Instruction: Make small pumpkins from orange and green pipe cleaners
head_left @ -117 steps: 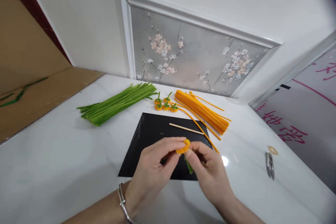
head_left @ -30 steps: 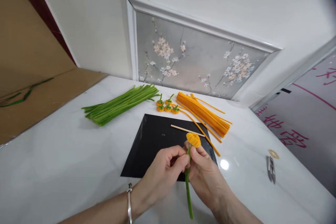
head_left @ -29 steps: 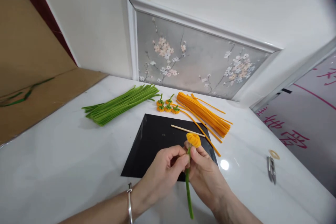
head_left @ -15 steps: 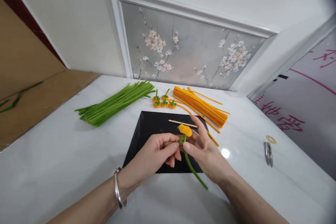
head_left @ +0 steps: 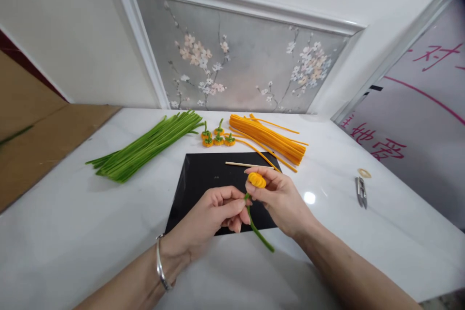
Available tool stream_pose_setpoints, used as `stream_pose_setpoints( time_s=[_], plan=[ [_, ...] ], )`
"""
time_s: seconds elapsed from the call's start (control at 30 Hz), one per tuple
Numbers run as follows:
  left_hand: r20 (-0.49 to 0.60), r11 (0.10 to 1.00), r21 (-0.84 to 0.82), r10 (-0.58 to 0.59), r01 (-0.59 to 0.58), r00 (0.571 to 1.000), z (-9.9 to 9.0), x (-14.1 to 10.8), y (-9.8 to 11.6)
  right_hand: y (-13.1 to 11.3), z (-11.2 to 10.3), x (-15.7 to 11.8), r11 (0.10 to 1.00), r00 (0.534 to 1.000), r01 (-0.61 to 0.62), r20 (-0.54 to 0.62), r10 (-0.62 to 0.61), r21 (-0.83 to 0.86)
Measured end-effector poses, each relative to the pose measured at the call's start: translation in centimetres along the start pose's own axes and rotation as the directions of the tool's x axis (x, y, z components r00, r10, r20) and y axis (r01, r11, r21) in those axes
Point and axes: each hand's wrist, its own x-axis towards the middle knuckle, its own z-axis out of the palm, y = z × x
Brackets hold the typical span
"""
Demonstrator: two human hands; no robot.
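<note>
Between thumb and fingers, my right hand (head_left: 278, 193) grips a small orange pipe-cleaner pumpkin (head_left: 257, 180). My left hand (head_left: 223, 208) pinches a green pipe cleaner (head_left: 260, 238) just below it, and the long free end hangs down to the right. Where the green stem meets the pumpkin is partly hidden by my fingers. Both hands are over a black mat (head_left: 199, 174). A thin wooden stick (head_left: 243, 164) lies on the mat behind them.
On the white table, green pipe cleaners (head_left: 148, 147) lie left and orange pipe cleaners (head_left: 269, 138) lie right. Several finished small pumpkins (head_left: 218, 139) stand between them. Thread snips (head_left: 361, 193) and a rubber band (head_left: 364, 173) are at the right. Cardboard (head_left: 65, 140) is at the far left.
My right hand has shifted from the green stem up to the orange pumpkin and closed around it. My left hand keeps its pinch. The camera view has turned slightly right.
</note>
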Motion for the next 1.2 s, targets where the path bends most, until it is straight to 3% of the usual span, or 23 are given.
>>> stream_pose_setpoints(
  time_s=[0.13,0.27,0.37,0.57,0.67,0.73,0.87,1.03,1.13,1.2],
  plan=[
    [0.075,0.998,0.017,-0.062,0.061,0.995,-0.7,0.0,0.2,-0.1,-0.6,0.3,0.996,0.998,-0.062,0.01,0.061,0.064],
    [-0.042,0.999,-0.016,-0.052,0.051,0.998,-1.5,0.1,0.9,0.1,-1.1,0.5,0.995,0.996,-0.088,0.002,0.088,0.049],
    [-0.027,0.999,-0.021,-0.027,0.027,0.999,-1.7,0.4,0.9,0.6,-0.7,0.4,0.994,0.993,-0.094,0.08,0.09,0.049],
    [0.108,0.994,-0.103,-0.026,0.038,0.994,-1.7,0.4,0.2,0.2,-0.3,0.0,0.997,0.981,-0.055,0.182,0.065,-0.06],
    [0.127,0.995,-0.091,-0.024,0.036,0.992,-1.8,0.1,0.3,-0.7,-1.1,0.0,0.991,0.966,-0.021,0.254,0.054,-0.13],
    [0.11,0.998,-0.058,-0.016,0.023,0.994,-1.8,0.0,0.4,-1.2,-1.4,-0.1,0.98,0.961,0.068,0.277,-0.014,-0.185],
    [0.05,0.988,0.1,0.11,-0.115,0.993,-1.4,0.0,0.4,-1.6,-1.1,-0.5,0.891,0.938,0.313,0.257,-0.234,-0.328],
    [0.049,0.9,0.338,0.276,-0.276,0.96,-1.0,-0.4,1.4,-1.6,-0.6,-1.4,0.709,0.893,0.448,0.239,-0.38,-0.545],
    [0.074,0.901,0.325,0.28,-0.288,0.957,-1.4,-0.7,2.1,-1.7,-0.7,-1.5,0.64,0.867,0.493,0.277,-0.413,-0.589],
    [-0.005,0.919,0.283,0.29,-0.276,0.957,-1.6,-0.8,2.2,-1.6,-0.7,-1.5,0.588,0.846,0.526,0.31,-0.433,-0.615]
  ],
)
